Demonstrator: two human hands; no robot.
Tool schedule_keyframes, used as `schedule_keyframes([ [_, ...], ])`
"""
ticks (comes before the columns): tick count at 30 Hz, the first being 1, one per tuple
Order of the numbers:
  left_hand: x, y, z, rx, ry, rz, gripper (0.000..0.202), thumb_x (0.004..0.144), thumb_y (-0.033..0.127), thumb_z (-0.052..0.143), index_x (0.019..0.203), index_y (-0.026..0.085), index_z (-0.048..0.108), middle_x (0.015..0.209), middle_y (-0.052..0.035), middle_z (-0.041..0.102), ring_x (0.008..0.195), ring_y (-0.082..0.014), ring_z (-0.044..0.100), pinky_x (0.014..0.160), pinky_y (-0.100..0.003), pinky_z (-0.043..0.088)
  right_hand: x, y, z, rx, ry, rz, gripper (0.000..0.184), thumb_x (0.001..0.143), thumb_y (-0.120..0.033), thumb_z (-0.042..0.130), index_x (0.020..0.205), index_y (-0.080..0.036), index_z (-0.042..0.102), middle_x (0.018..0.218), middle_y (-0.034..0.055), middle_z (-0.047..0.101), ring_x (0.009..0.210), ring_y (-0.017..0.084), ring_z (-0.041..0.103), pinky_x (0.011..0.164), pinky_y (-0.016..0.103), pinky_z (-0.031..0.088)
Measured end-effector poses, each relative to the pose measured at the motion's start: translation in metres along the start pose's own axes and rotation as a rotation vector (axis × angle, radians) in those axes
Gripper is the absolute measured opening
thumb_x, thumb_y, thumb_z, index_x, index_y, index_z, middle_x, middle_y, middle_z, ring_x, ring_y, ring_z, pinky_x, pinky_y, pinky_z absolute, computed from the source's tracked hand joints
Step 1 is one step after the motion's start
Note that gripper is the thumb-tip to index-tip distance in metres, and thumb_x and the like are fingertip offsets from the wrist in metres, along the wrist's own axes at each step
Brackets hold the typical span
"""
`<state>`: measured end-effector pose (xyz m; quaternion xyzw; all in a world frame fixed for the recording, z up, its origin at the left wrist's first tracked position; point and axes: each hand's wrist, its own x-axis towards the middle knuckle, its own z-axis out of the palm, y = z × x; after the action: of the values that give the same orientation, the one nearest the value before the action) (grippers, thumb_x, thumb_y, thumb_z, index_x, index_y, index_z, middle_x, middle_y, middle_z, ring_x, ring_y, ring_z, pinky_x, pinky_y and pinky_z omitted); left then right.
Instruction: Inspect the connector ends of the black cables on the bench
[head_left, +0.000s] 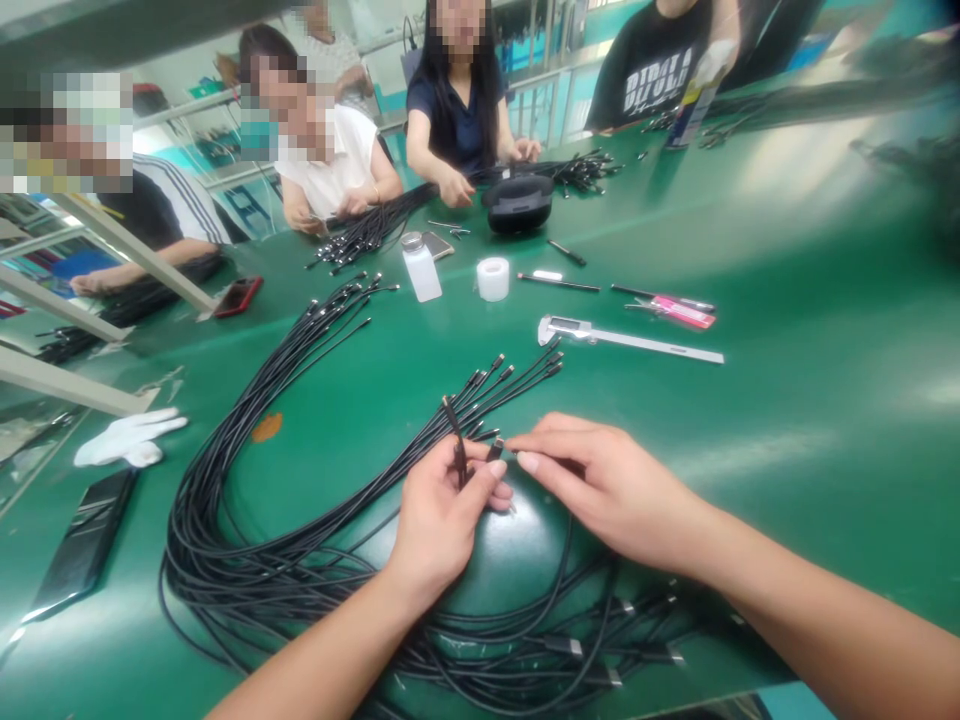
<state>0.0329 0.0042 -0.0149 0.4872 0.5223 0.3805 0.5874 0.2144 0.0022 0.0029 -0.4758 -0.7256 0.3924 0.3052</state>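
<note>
My left hand (444, 510) is closed, its thumb and fingers pinching a black cable's metal-tipped connector (496, 449). Another slim black cable end (454, 430) sticks up between the same fingers. Just right of that connector, my right hand (600, 475) is closed in a pinch, its fingertips almost meeting the left thumb. A thin dark piece, seemingly a cable end, shows at the right fingertips, and a black cable hangs below that hand. Around and under both hands lies a looped bundle of black cables (196, 520), with several connectors fanned out beyond the left hand.
Beyond lie a digital caliper (637, 342), a tape roll (493, 279), a white bottle (421, 268), pens (559, 283) and a black case (519, 204). A white glove (131, 438) and a dark phone (86, 540) lie left. Co-workers sit across the green table (810, 400).
</note>
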Motion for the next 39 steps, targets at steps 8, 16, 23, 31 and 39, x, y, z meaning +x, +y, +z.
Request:
schedule_keyframes([
  [8, -0.0001, 0.0009, 0.0011, -0.005, -0.01, 0.006, 0.025, 0.078, 0.03, 0.071, 0.087, 0.012, 0.057, 0.068, -0.0002, 0.065, 0.059, -0.0092, 0.065, 0.06, -0.021, 0.058, 0.0006, -0.0002, 0.0028, 0.025, 0.005, -0.022, 0.027, 0.097, -0.024, 0.047, 0.108, -0.027, 0.072, 0.092, 0.0001, 0.067, 0.087, 0.01, 0.059, 0.08, 0.023, 0.046],
  [16, -0.0004, 0.0022, 0.0019, 0.005, -0.01, 0.009, 0.023, 0.079, 0.03, 0.07, 0.087, 0.012, 0.058, 0.069, -0.0001, 0.065, 0.059, -0.0086, 0.065, 0.06, -0.02, 0.058, -0.0001, -0.0013, 0.0023, 0.03, -0.018, -0.013, 0.028, 0.096, -0.022, 0.047, 0.106, -0.027, 0.073, 0.09, -0.0002, 0.067, 0.087, 0.01, 0.058, 0.079, 0.023, 0.046],
  [23, -0.0003, 0.002, 0.0012, 0.003, -0.012, 0.004, 0.024, 0.079, 0.03, 0.07, 0.087, 0.012, 0.057, 0.069, -0.0004, 0.065, 0.059, -0.0099, 0.066, 0.06, -0.021, 0.057, 0.0006, 0.0, 0.0022, 0.008, 0.016, -0.011, 0.028, 0.097, -0.024, 0.046, 0.107, -0.027, 0.072, 0.091, 0.0002, 0.068, 0.087, 0.01, 0.06, 0.08, 0.023, 0.047],
  [31, 0.0001, 0.0012, 0.0001, -0.007, 0.001, -0.02, 0.027, 0.08, 0.032, 0.069, 0.094, 0.013, 0.056, 0.069, -0.0007, 0.065, 0.061, -0.0135, 0.067, 0.062, -0.026, 0.059, 0.0021, 0.0022, -0.0003, -0.037, 0.127, 0.081, 0.024, 0.095, -0.03, 0.048, 0.107, -0.02, 0.067, 0.092, 0.0026, 0.067, 0.081, 0.011, 0.062, 0.076, 0.025, 0.049],
  [39, 0.0004, 0.0031, -0.0008, -0.078, -0.059, 0.019, 0.032, 0.086, 0.031, 0.062, 0.11, 0.013, 0.055, 0.067, -0.0003, 0.064, 0.056, -0.0113, 0.065, 0.057, -0.023, 0.057, 0.0011, 0.0035, 0.0006, -0.046, 0.119, 0.05, 0.029, 0.095, -0.028, 0.047, 0.119, -0.023, 0.064, 0.1, 0.0036, 0.068, 0.088, 0.013, 0.063, 0.082, 0.027, 0.05],
])
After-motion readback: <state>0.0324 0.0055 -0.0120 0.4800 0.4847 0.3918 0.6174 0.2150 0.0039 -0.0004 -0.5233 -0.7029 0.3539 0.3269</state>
